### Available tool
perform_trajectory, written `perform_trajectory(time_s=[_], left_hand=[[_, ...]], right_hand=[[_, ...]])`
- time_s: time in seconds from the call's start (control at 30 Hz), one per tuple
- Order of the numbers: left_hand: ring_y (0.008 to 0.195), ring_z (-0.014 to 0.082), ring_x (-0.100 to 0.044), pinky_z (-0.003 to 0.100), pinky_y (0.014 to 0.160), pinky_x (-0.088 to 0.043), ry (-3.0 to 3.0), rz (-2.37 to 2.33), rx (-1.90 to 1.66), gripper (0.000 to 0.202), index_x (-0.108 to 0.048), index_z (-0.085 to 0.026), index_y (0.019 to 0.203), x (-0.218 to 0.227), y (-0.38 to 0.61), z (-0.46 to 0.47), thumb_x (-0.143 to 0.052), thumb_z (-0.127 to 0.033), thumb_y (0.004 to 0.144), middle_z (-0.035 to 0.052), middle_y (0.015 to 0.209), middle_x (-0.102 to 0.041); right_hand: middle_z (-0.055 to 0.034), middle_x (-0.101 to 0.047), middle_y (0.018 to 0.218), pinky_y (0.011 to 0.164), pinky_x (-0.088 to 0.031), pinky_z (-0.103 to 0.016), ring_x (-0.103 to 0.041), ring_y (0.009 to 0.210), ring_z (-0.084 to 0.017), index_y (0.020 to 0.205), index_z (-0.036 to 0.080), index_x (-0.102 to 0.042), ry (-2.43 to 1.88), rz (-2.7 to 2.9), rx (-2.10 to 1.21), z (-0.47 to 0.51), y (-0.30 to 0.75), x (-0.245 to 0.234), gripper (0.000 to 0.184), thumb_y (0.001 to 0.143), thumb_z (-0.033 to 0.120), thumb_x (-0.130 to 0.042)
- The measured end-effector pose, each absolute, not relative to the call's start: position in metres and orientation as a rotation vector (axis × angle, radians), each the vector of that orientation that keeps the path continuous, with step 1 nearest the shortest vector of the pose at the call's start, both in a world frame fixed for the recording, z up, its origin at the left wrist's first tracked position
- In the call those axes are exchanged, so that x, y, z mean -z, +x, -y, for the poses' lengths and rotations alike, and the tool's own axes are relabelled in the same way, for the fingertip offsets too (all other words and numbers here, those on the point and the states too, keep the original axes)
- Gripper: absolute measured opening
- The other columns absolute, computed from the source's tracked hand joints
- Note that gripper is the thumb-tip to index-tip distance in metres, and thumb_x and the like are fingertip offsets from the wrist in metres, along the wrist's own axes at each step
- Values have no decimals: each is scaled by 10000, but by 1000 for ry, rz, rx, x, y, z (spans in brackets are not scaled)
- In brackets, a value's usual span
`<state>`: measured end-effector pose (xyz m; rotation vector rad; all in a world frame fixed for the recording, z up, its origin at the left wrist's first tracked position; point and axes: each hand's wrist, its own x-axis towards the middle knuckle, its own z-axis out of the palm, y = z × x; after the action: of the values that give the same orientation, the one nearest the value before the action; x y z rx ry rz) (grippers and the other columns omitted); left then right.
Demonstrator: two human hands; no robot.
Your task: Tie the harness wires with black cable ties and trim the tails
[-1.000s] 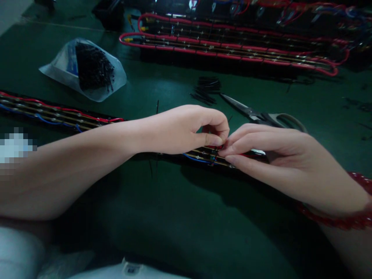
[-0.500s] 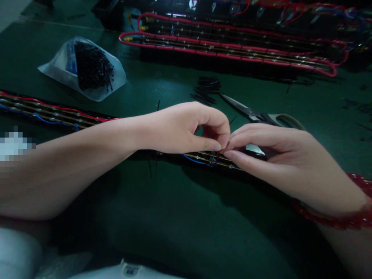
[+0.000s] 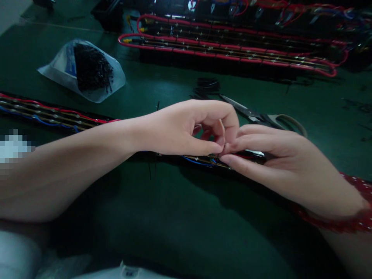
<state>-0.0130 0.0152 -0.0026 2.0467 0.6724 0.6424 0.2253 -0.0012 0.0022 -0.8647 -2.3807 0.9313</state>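
A long dark strip (image 3: 55, 114) with brass-coloured bars and red and blue wires runs across the table, passing under both hands. My left hand (image 3: 186, 128) arches over it, its thumb and fingers closed in a pinch. Facing it from the right, my right hand (image 3: 285, 159) has its thumb and forefinger closed at the same spot, fingertips meeting the left ones. Between them is a thin black cable tie (image 3: 218, 156), mostly hidden by the fingers. Another cable tie (image 3: 150, 169) sticks out from the strip by my left wrist.
An open plastic bag (image 3: 117, 75) of black cable ties lies at the upper left. Beyond the hands are a small pile of loose ties (image 3: 206, 86) and scissors (image 3: 252, 115). Further back lie similar strips edged with thick red cable (image 3: 226, 57) and a black bin (image 3: 107, 15).
My left fingers have shifted slightly right and opened into a wider curl, thumb still pinching. My right thumb has moved a little left and down. The tie end that stuck up between the hands is hidden.
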Motion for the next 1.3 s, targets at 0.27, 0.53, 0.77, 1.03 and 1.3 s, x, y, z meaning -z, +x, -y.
perform_trajectory(time_s=[0.27,0.53,0.77,1.03,1.3], left_hand=[[850,147,-732,240,722,-585,2101,-685,-622,42,-746,-255,956,-3,-14,-14,-722,-233,929,-10,914,-740],[860,162,-761,238,705,-601,2173,-754,-564,62,-779,-262,939,-6,-13,-12,-722,-286,943,-9,878,-766],[874,153,-767,223,703,-592,2173,-746,-567,76,-766,-265,933,-9,-12,-9,-700,-227,940,-30,888,-774],[879,150,-759,233,727,-588,2163,-720,-561,107,-739,-258,923,-8,-12,-10,-661,-187,935,-43,890,-767],[788,126,-728,222,687,-570,2109,-637,-580,128,-687,-230,871,-3,-14,-11,-641,-120,916,-25,860,-745]], right_hand=[[-33,-780,885,634,-567,-263,-716,745,-156,828,239,-800,-819,2374,-940,2,227,-2,153,951,295,-728],[-19,-783,903,673,-567,-219,-722,760,-120,854,239,-819,-819,2349,-964,1,229,-2,122,945,276,-747],[-25,-788,932,695,-585,-242,-734,785,-137,862,260,-833,-831,2349,-998,1,228,-1,133,945,327,-754],[3,-784,946,707,-580,-237,-732,804,-123,884,276,-831,-798,2379,-970,-1,230,0,126,950,347,-751],[-22,-769,973,718,-595,-288,-736,834,-162,877,274,-827,-800,2416,-991,-1,230,2,138,950,352,-740]])
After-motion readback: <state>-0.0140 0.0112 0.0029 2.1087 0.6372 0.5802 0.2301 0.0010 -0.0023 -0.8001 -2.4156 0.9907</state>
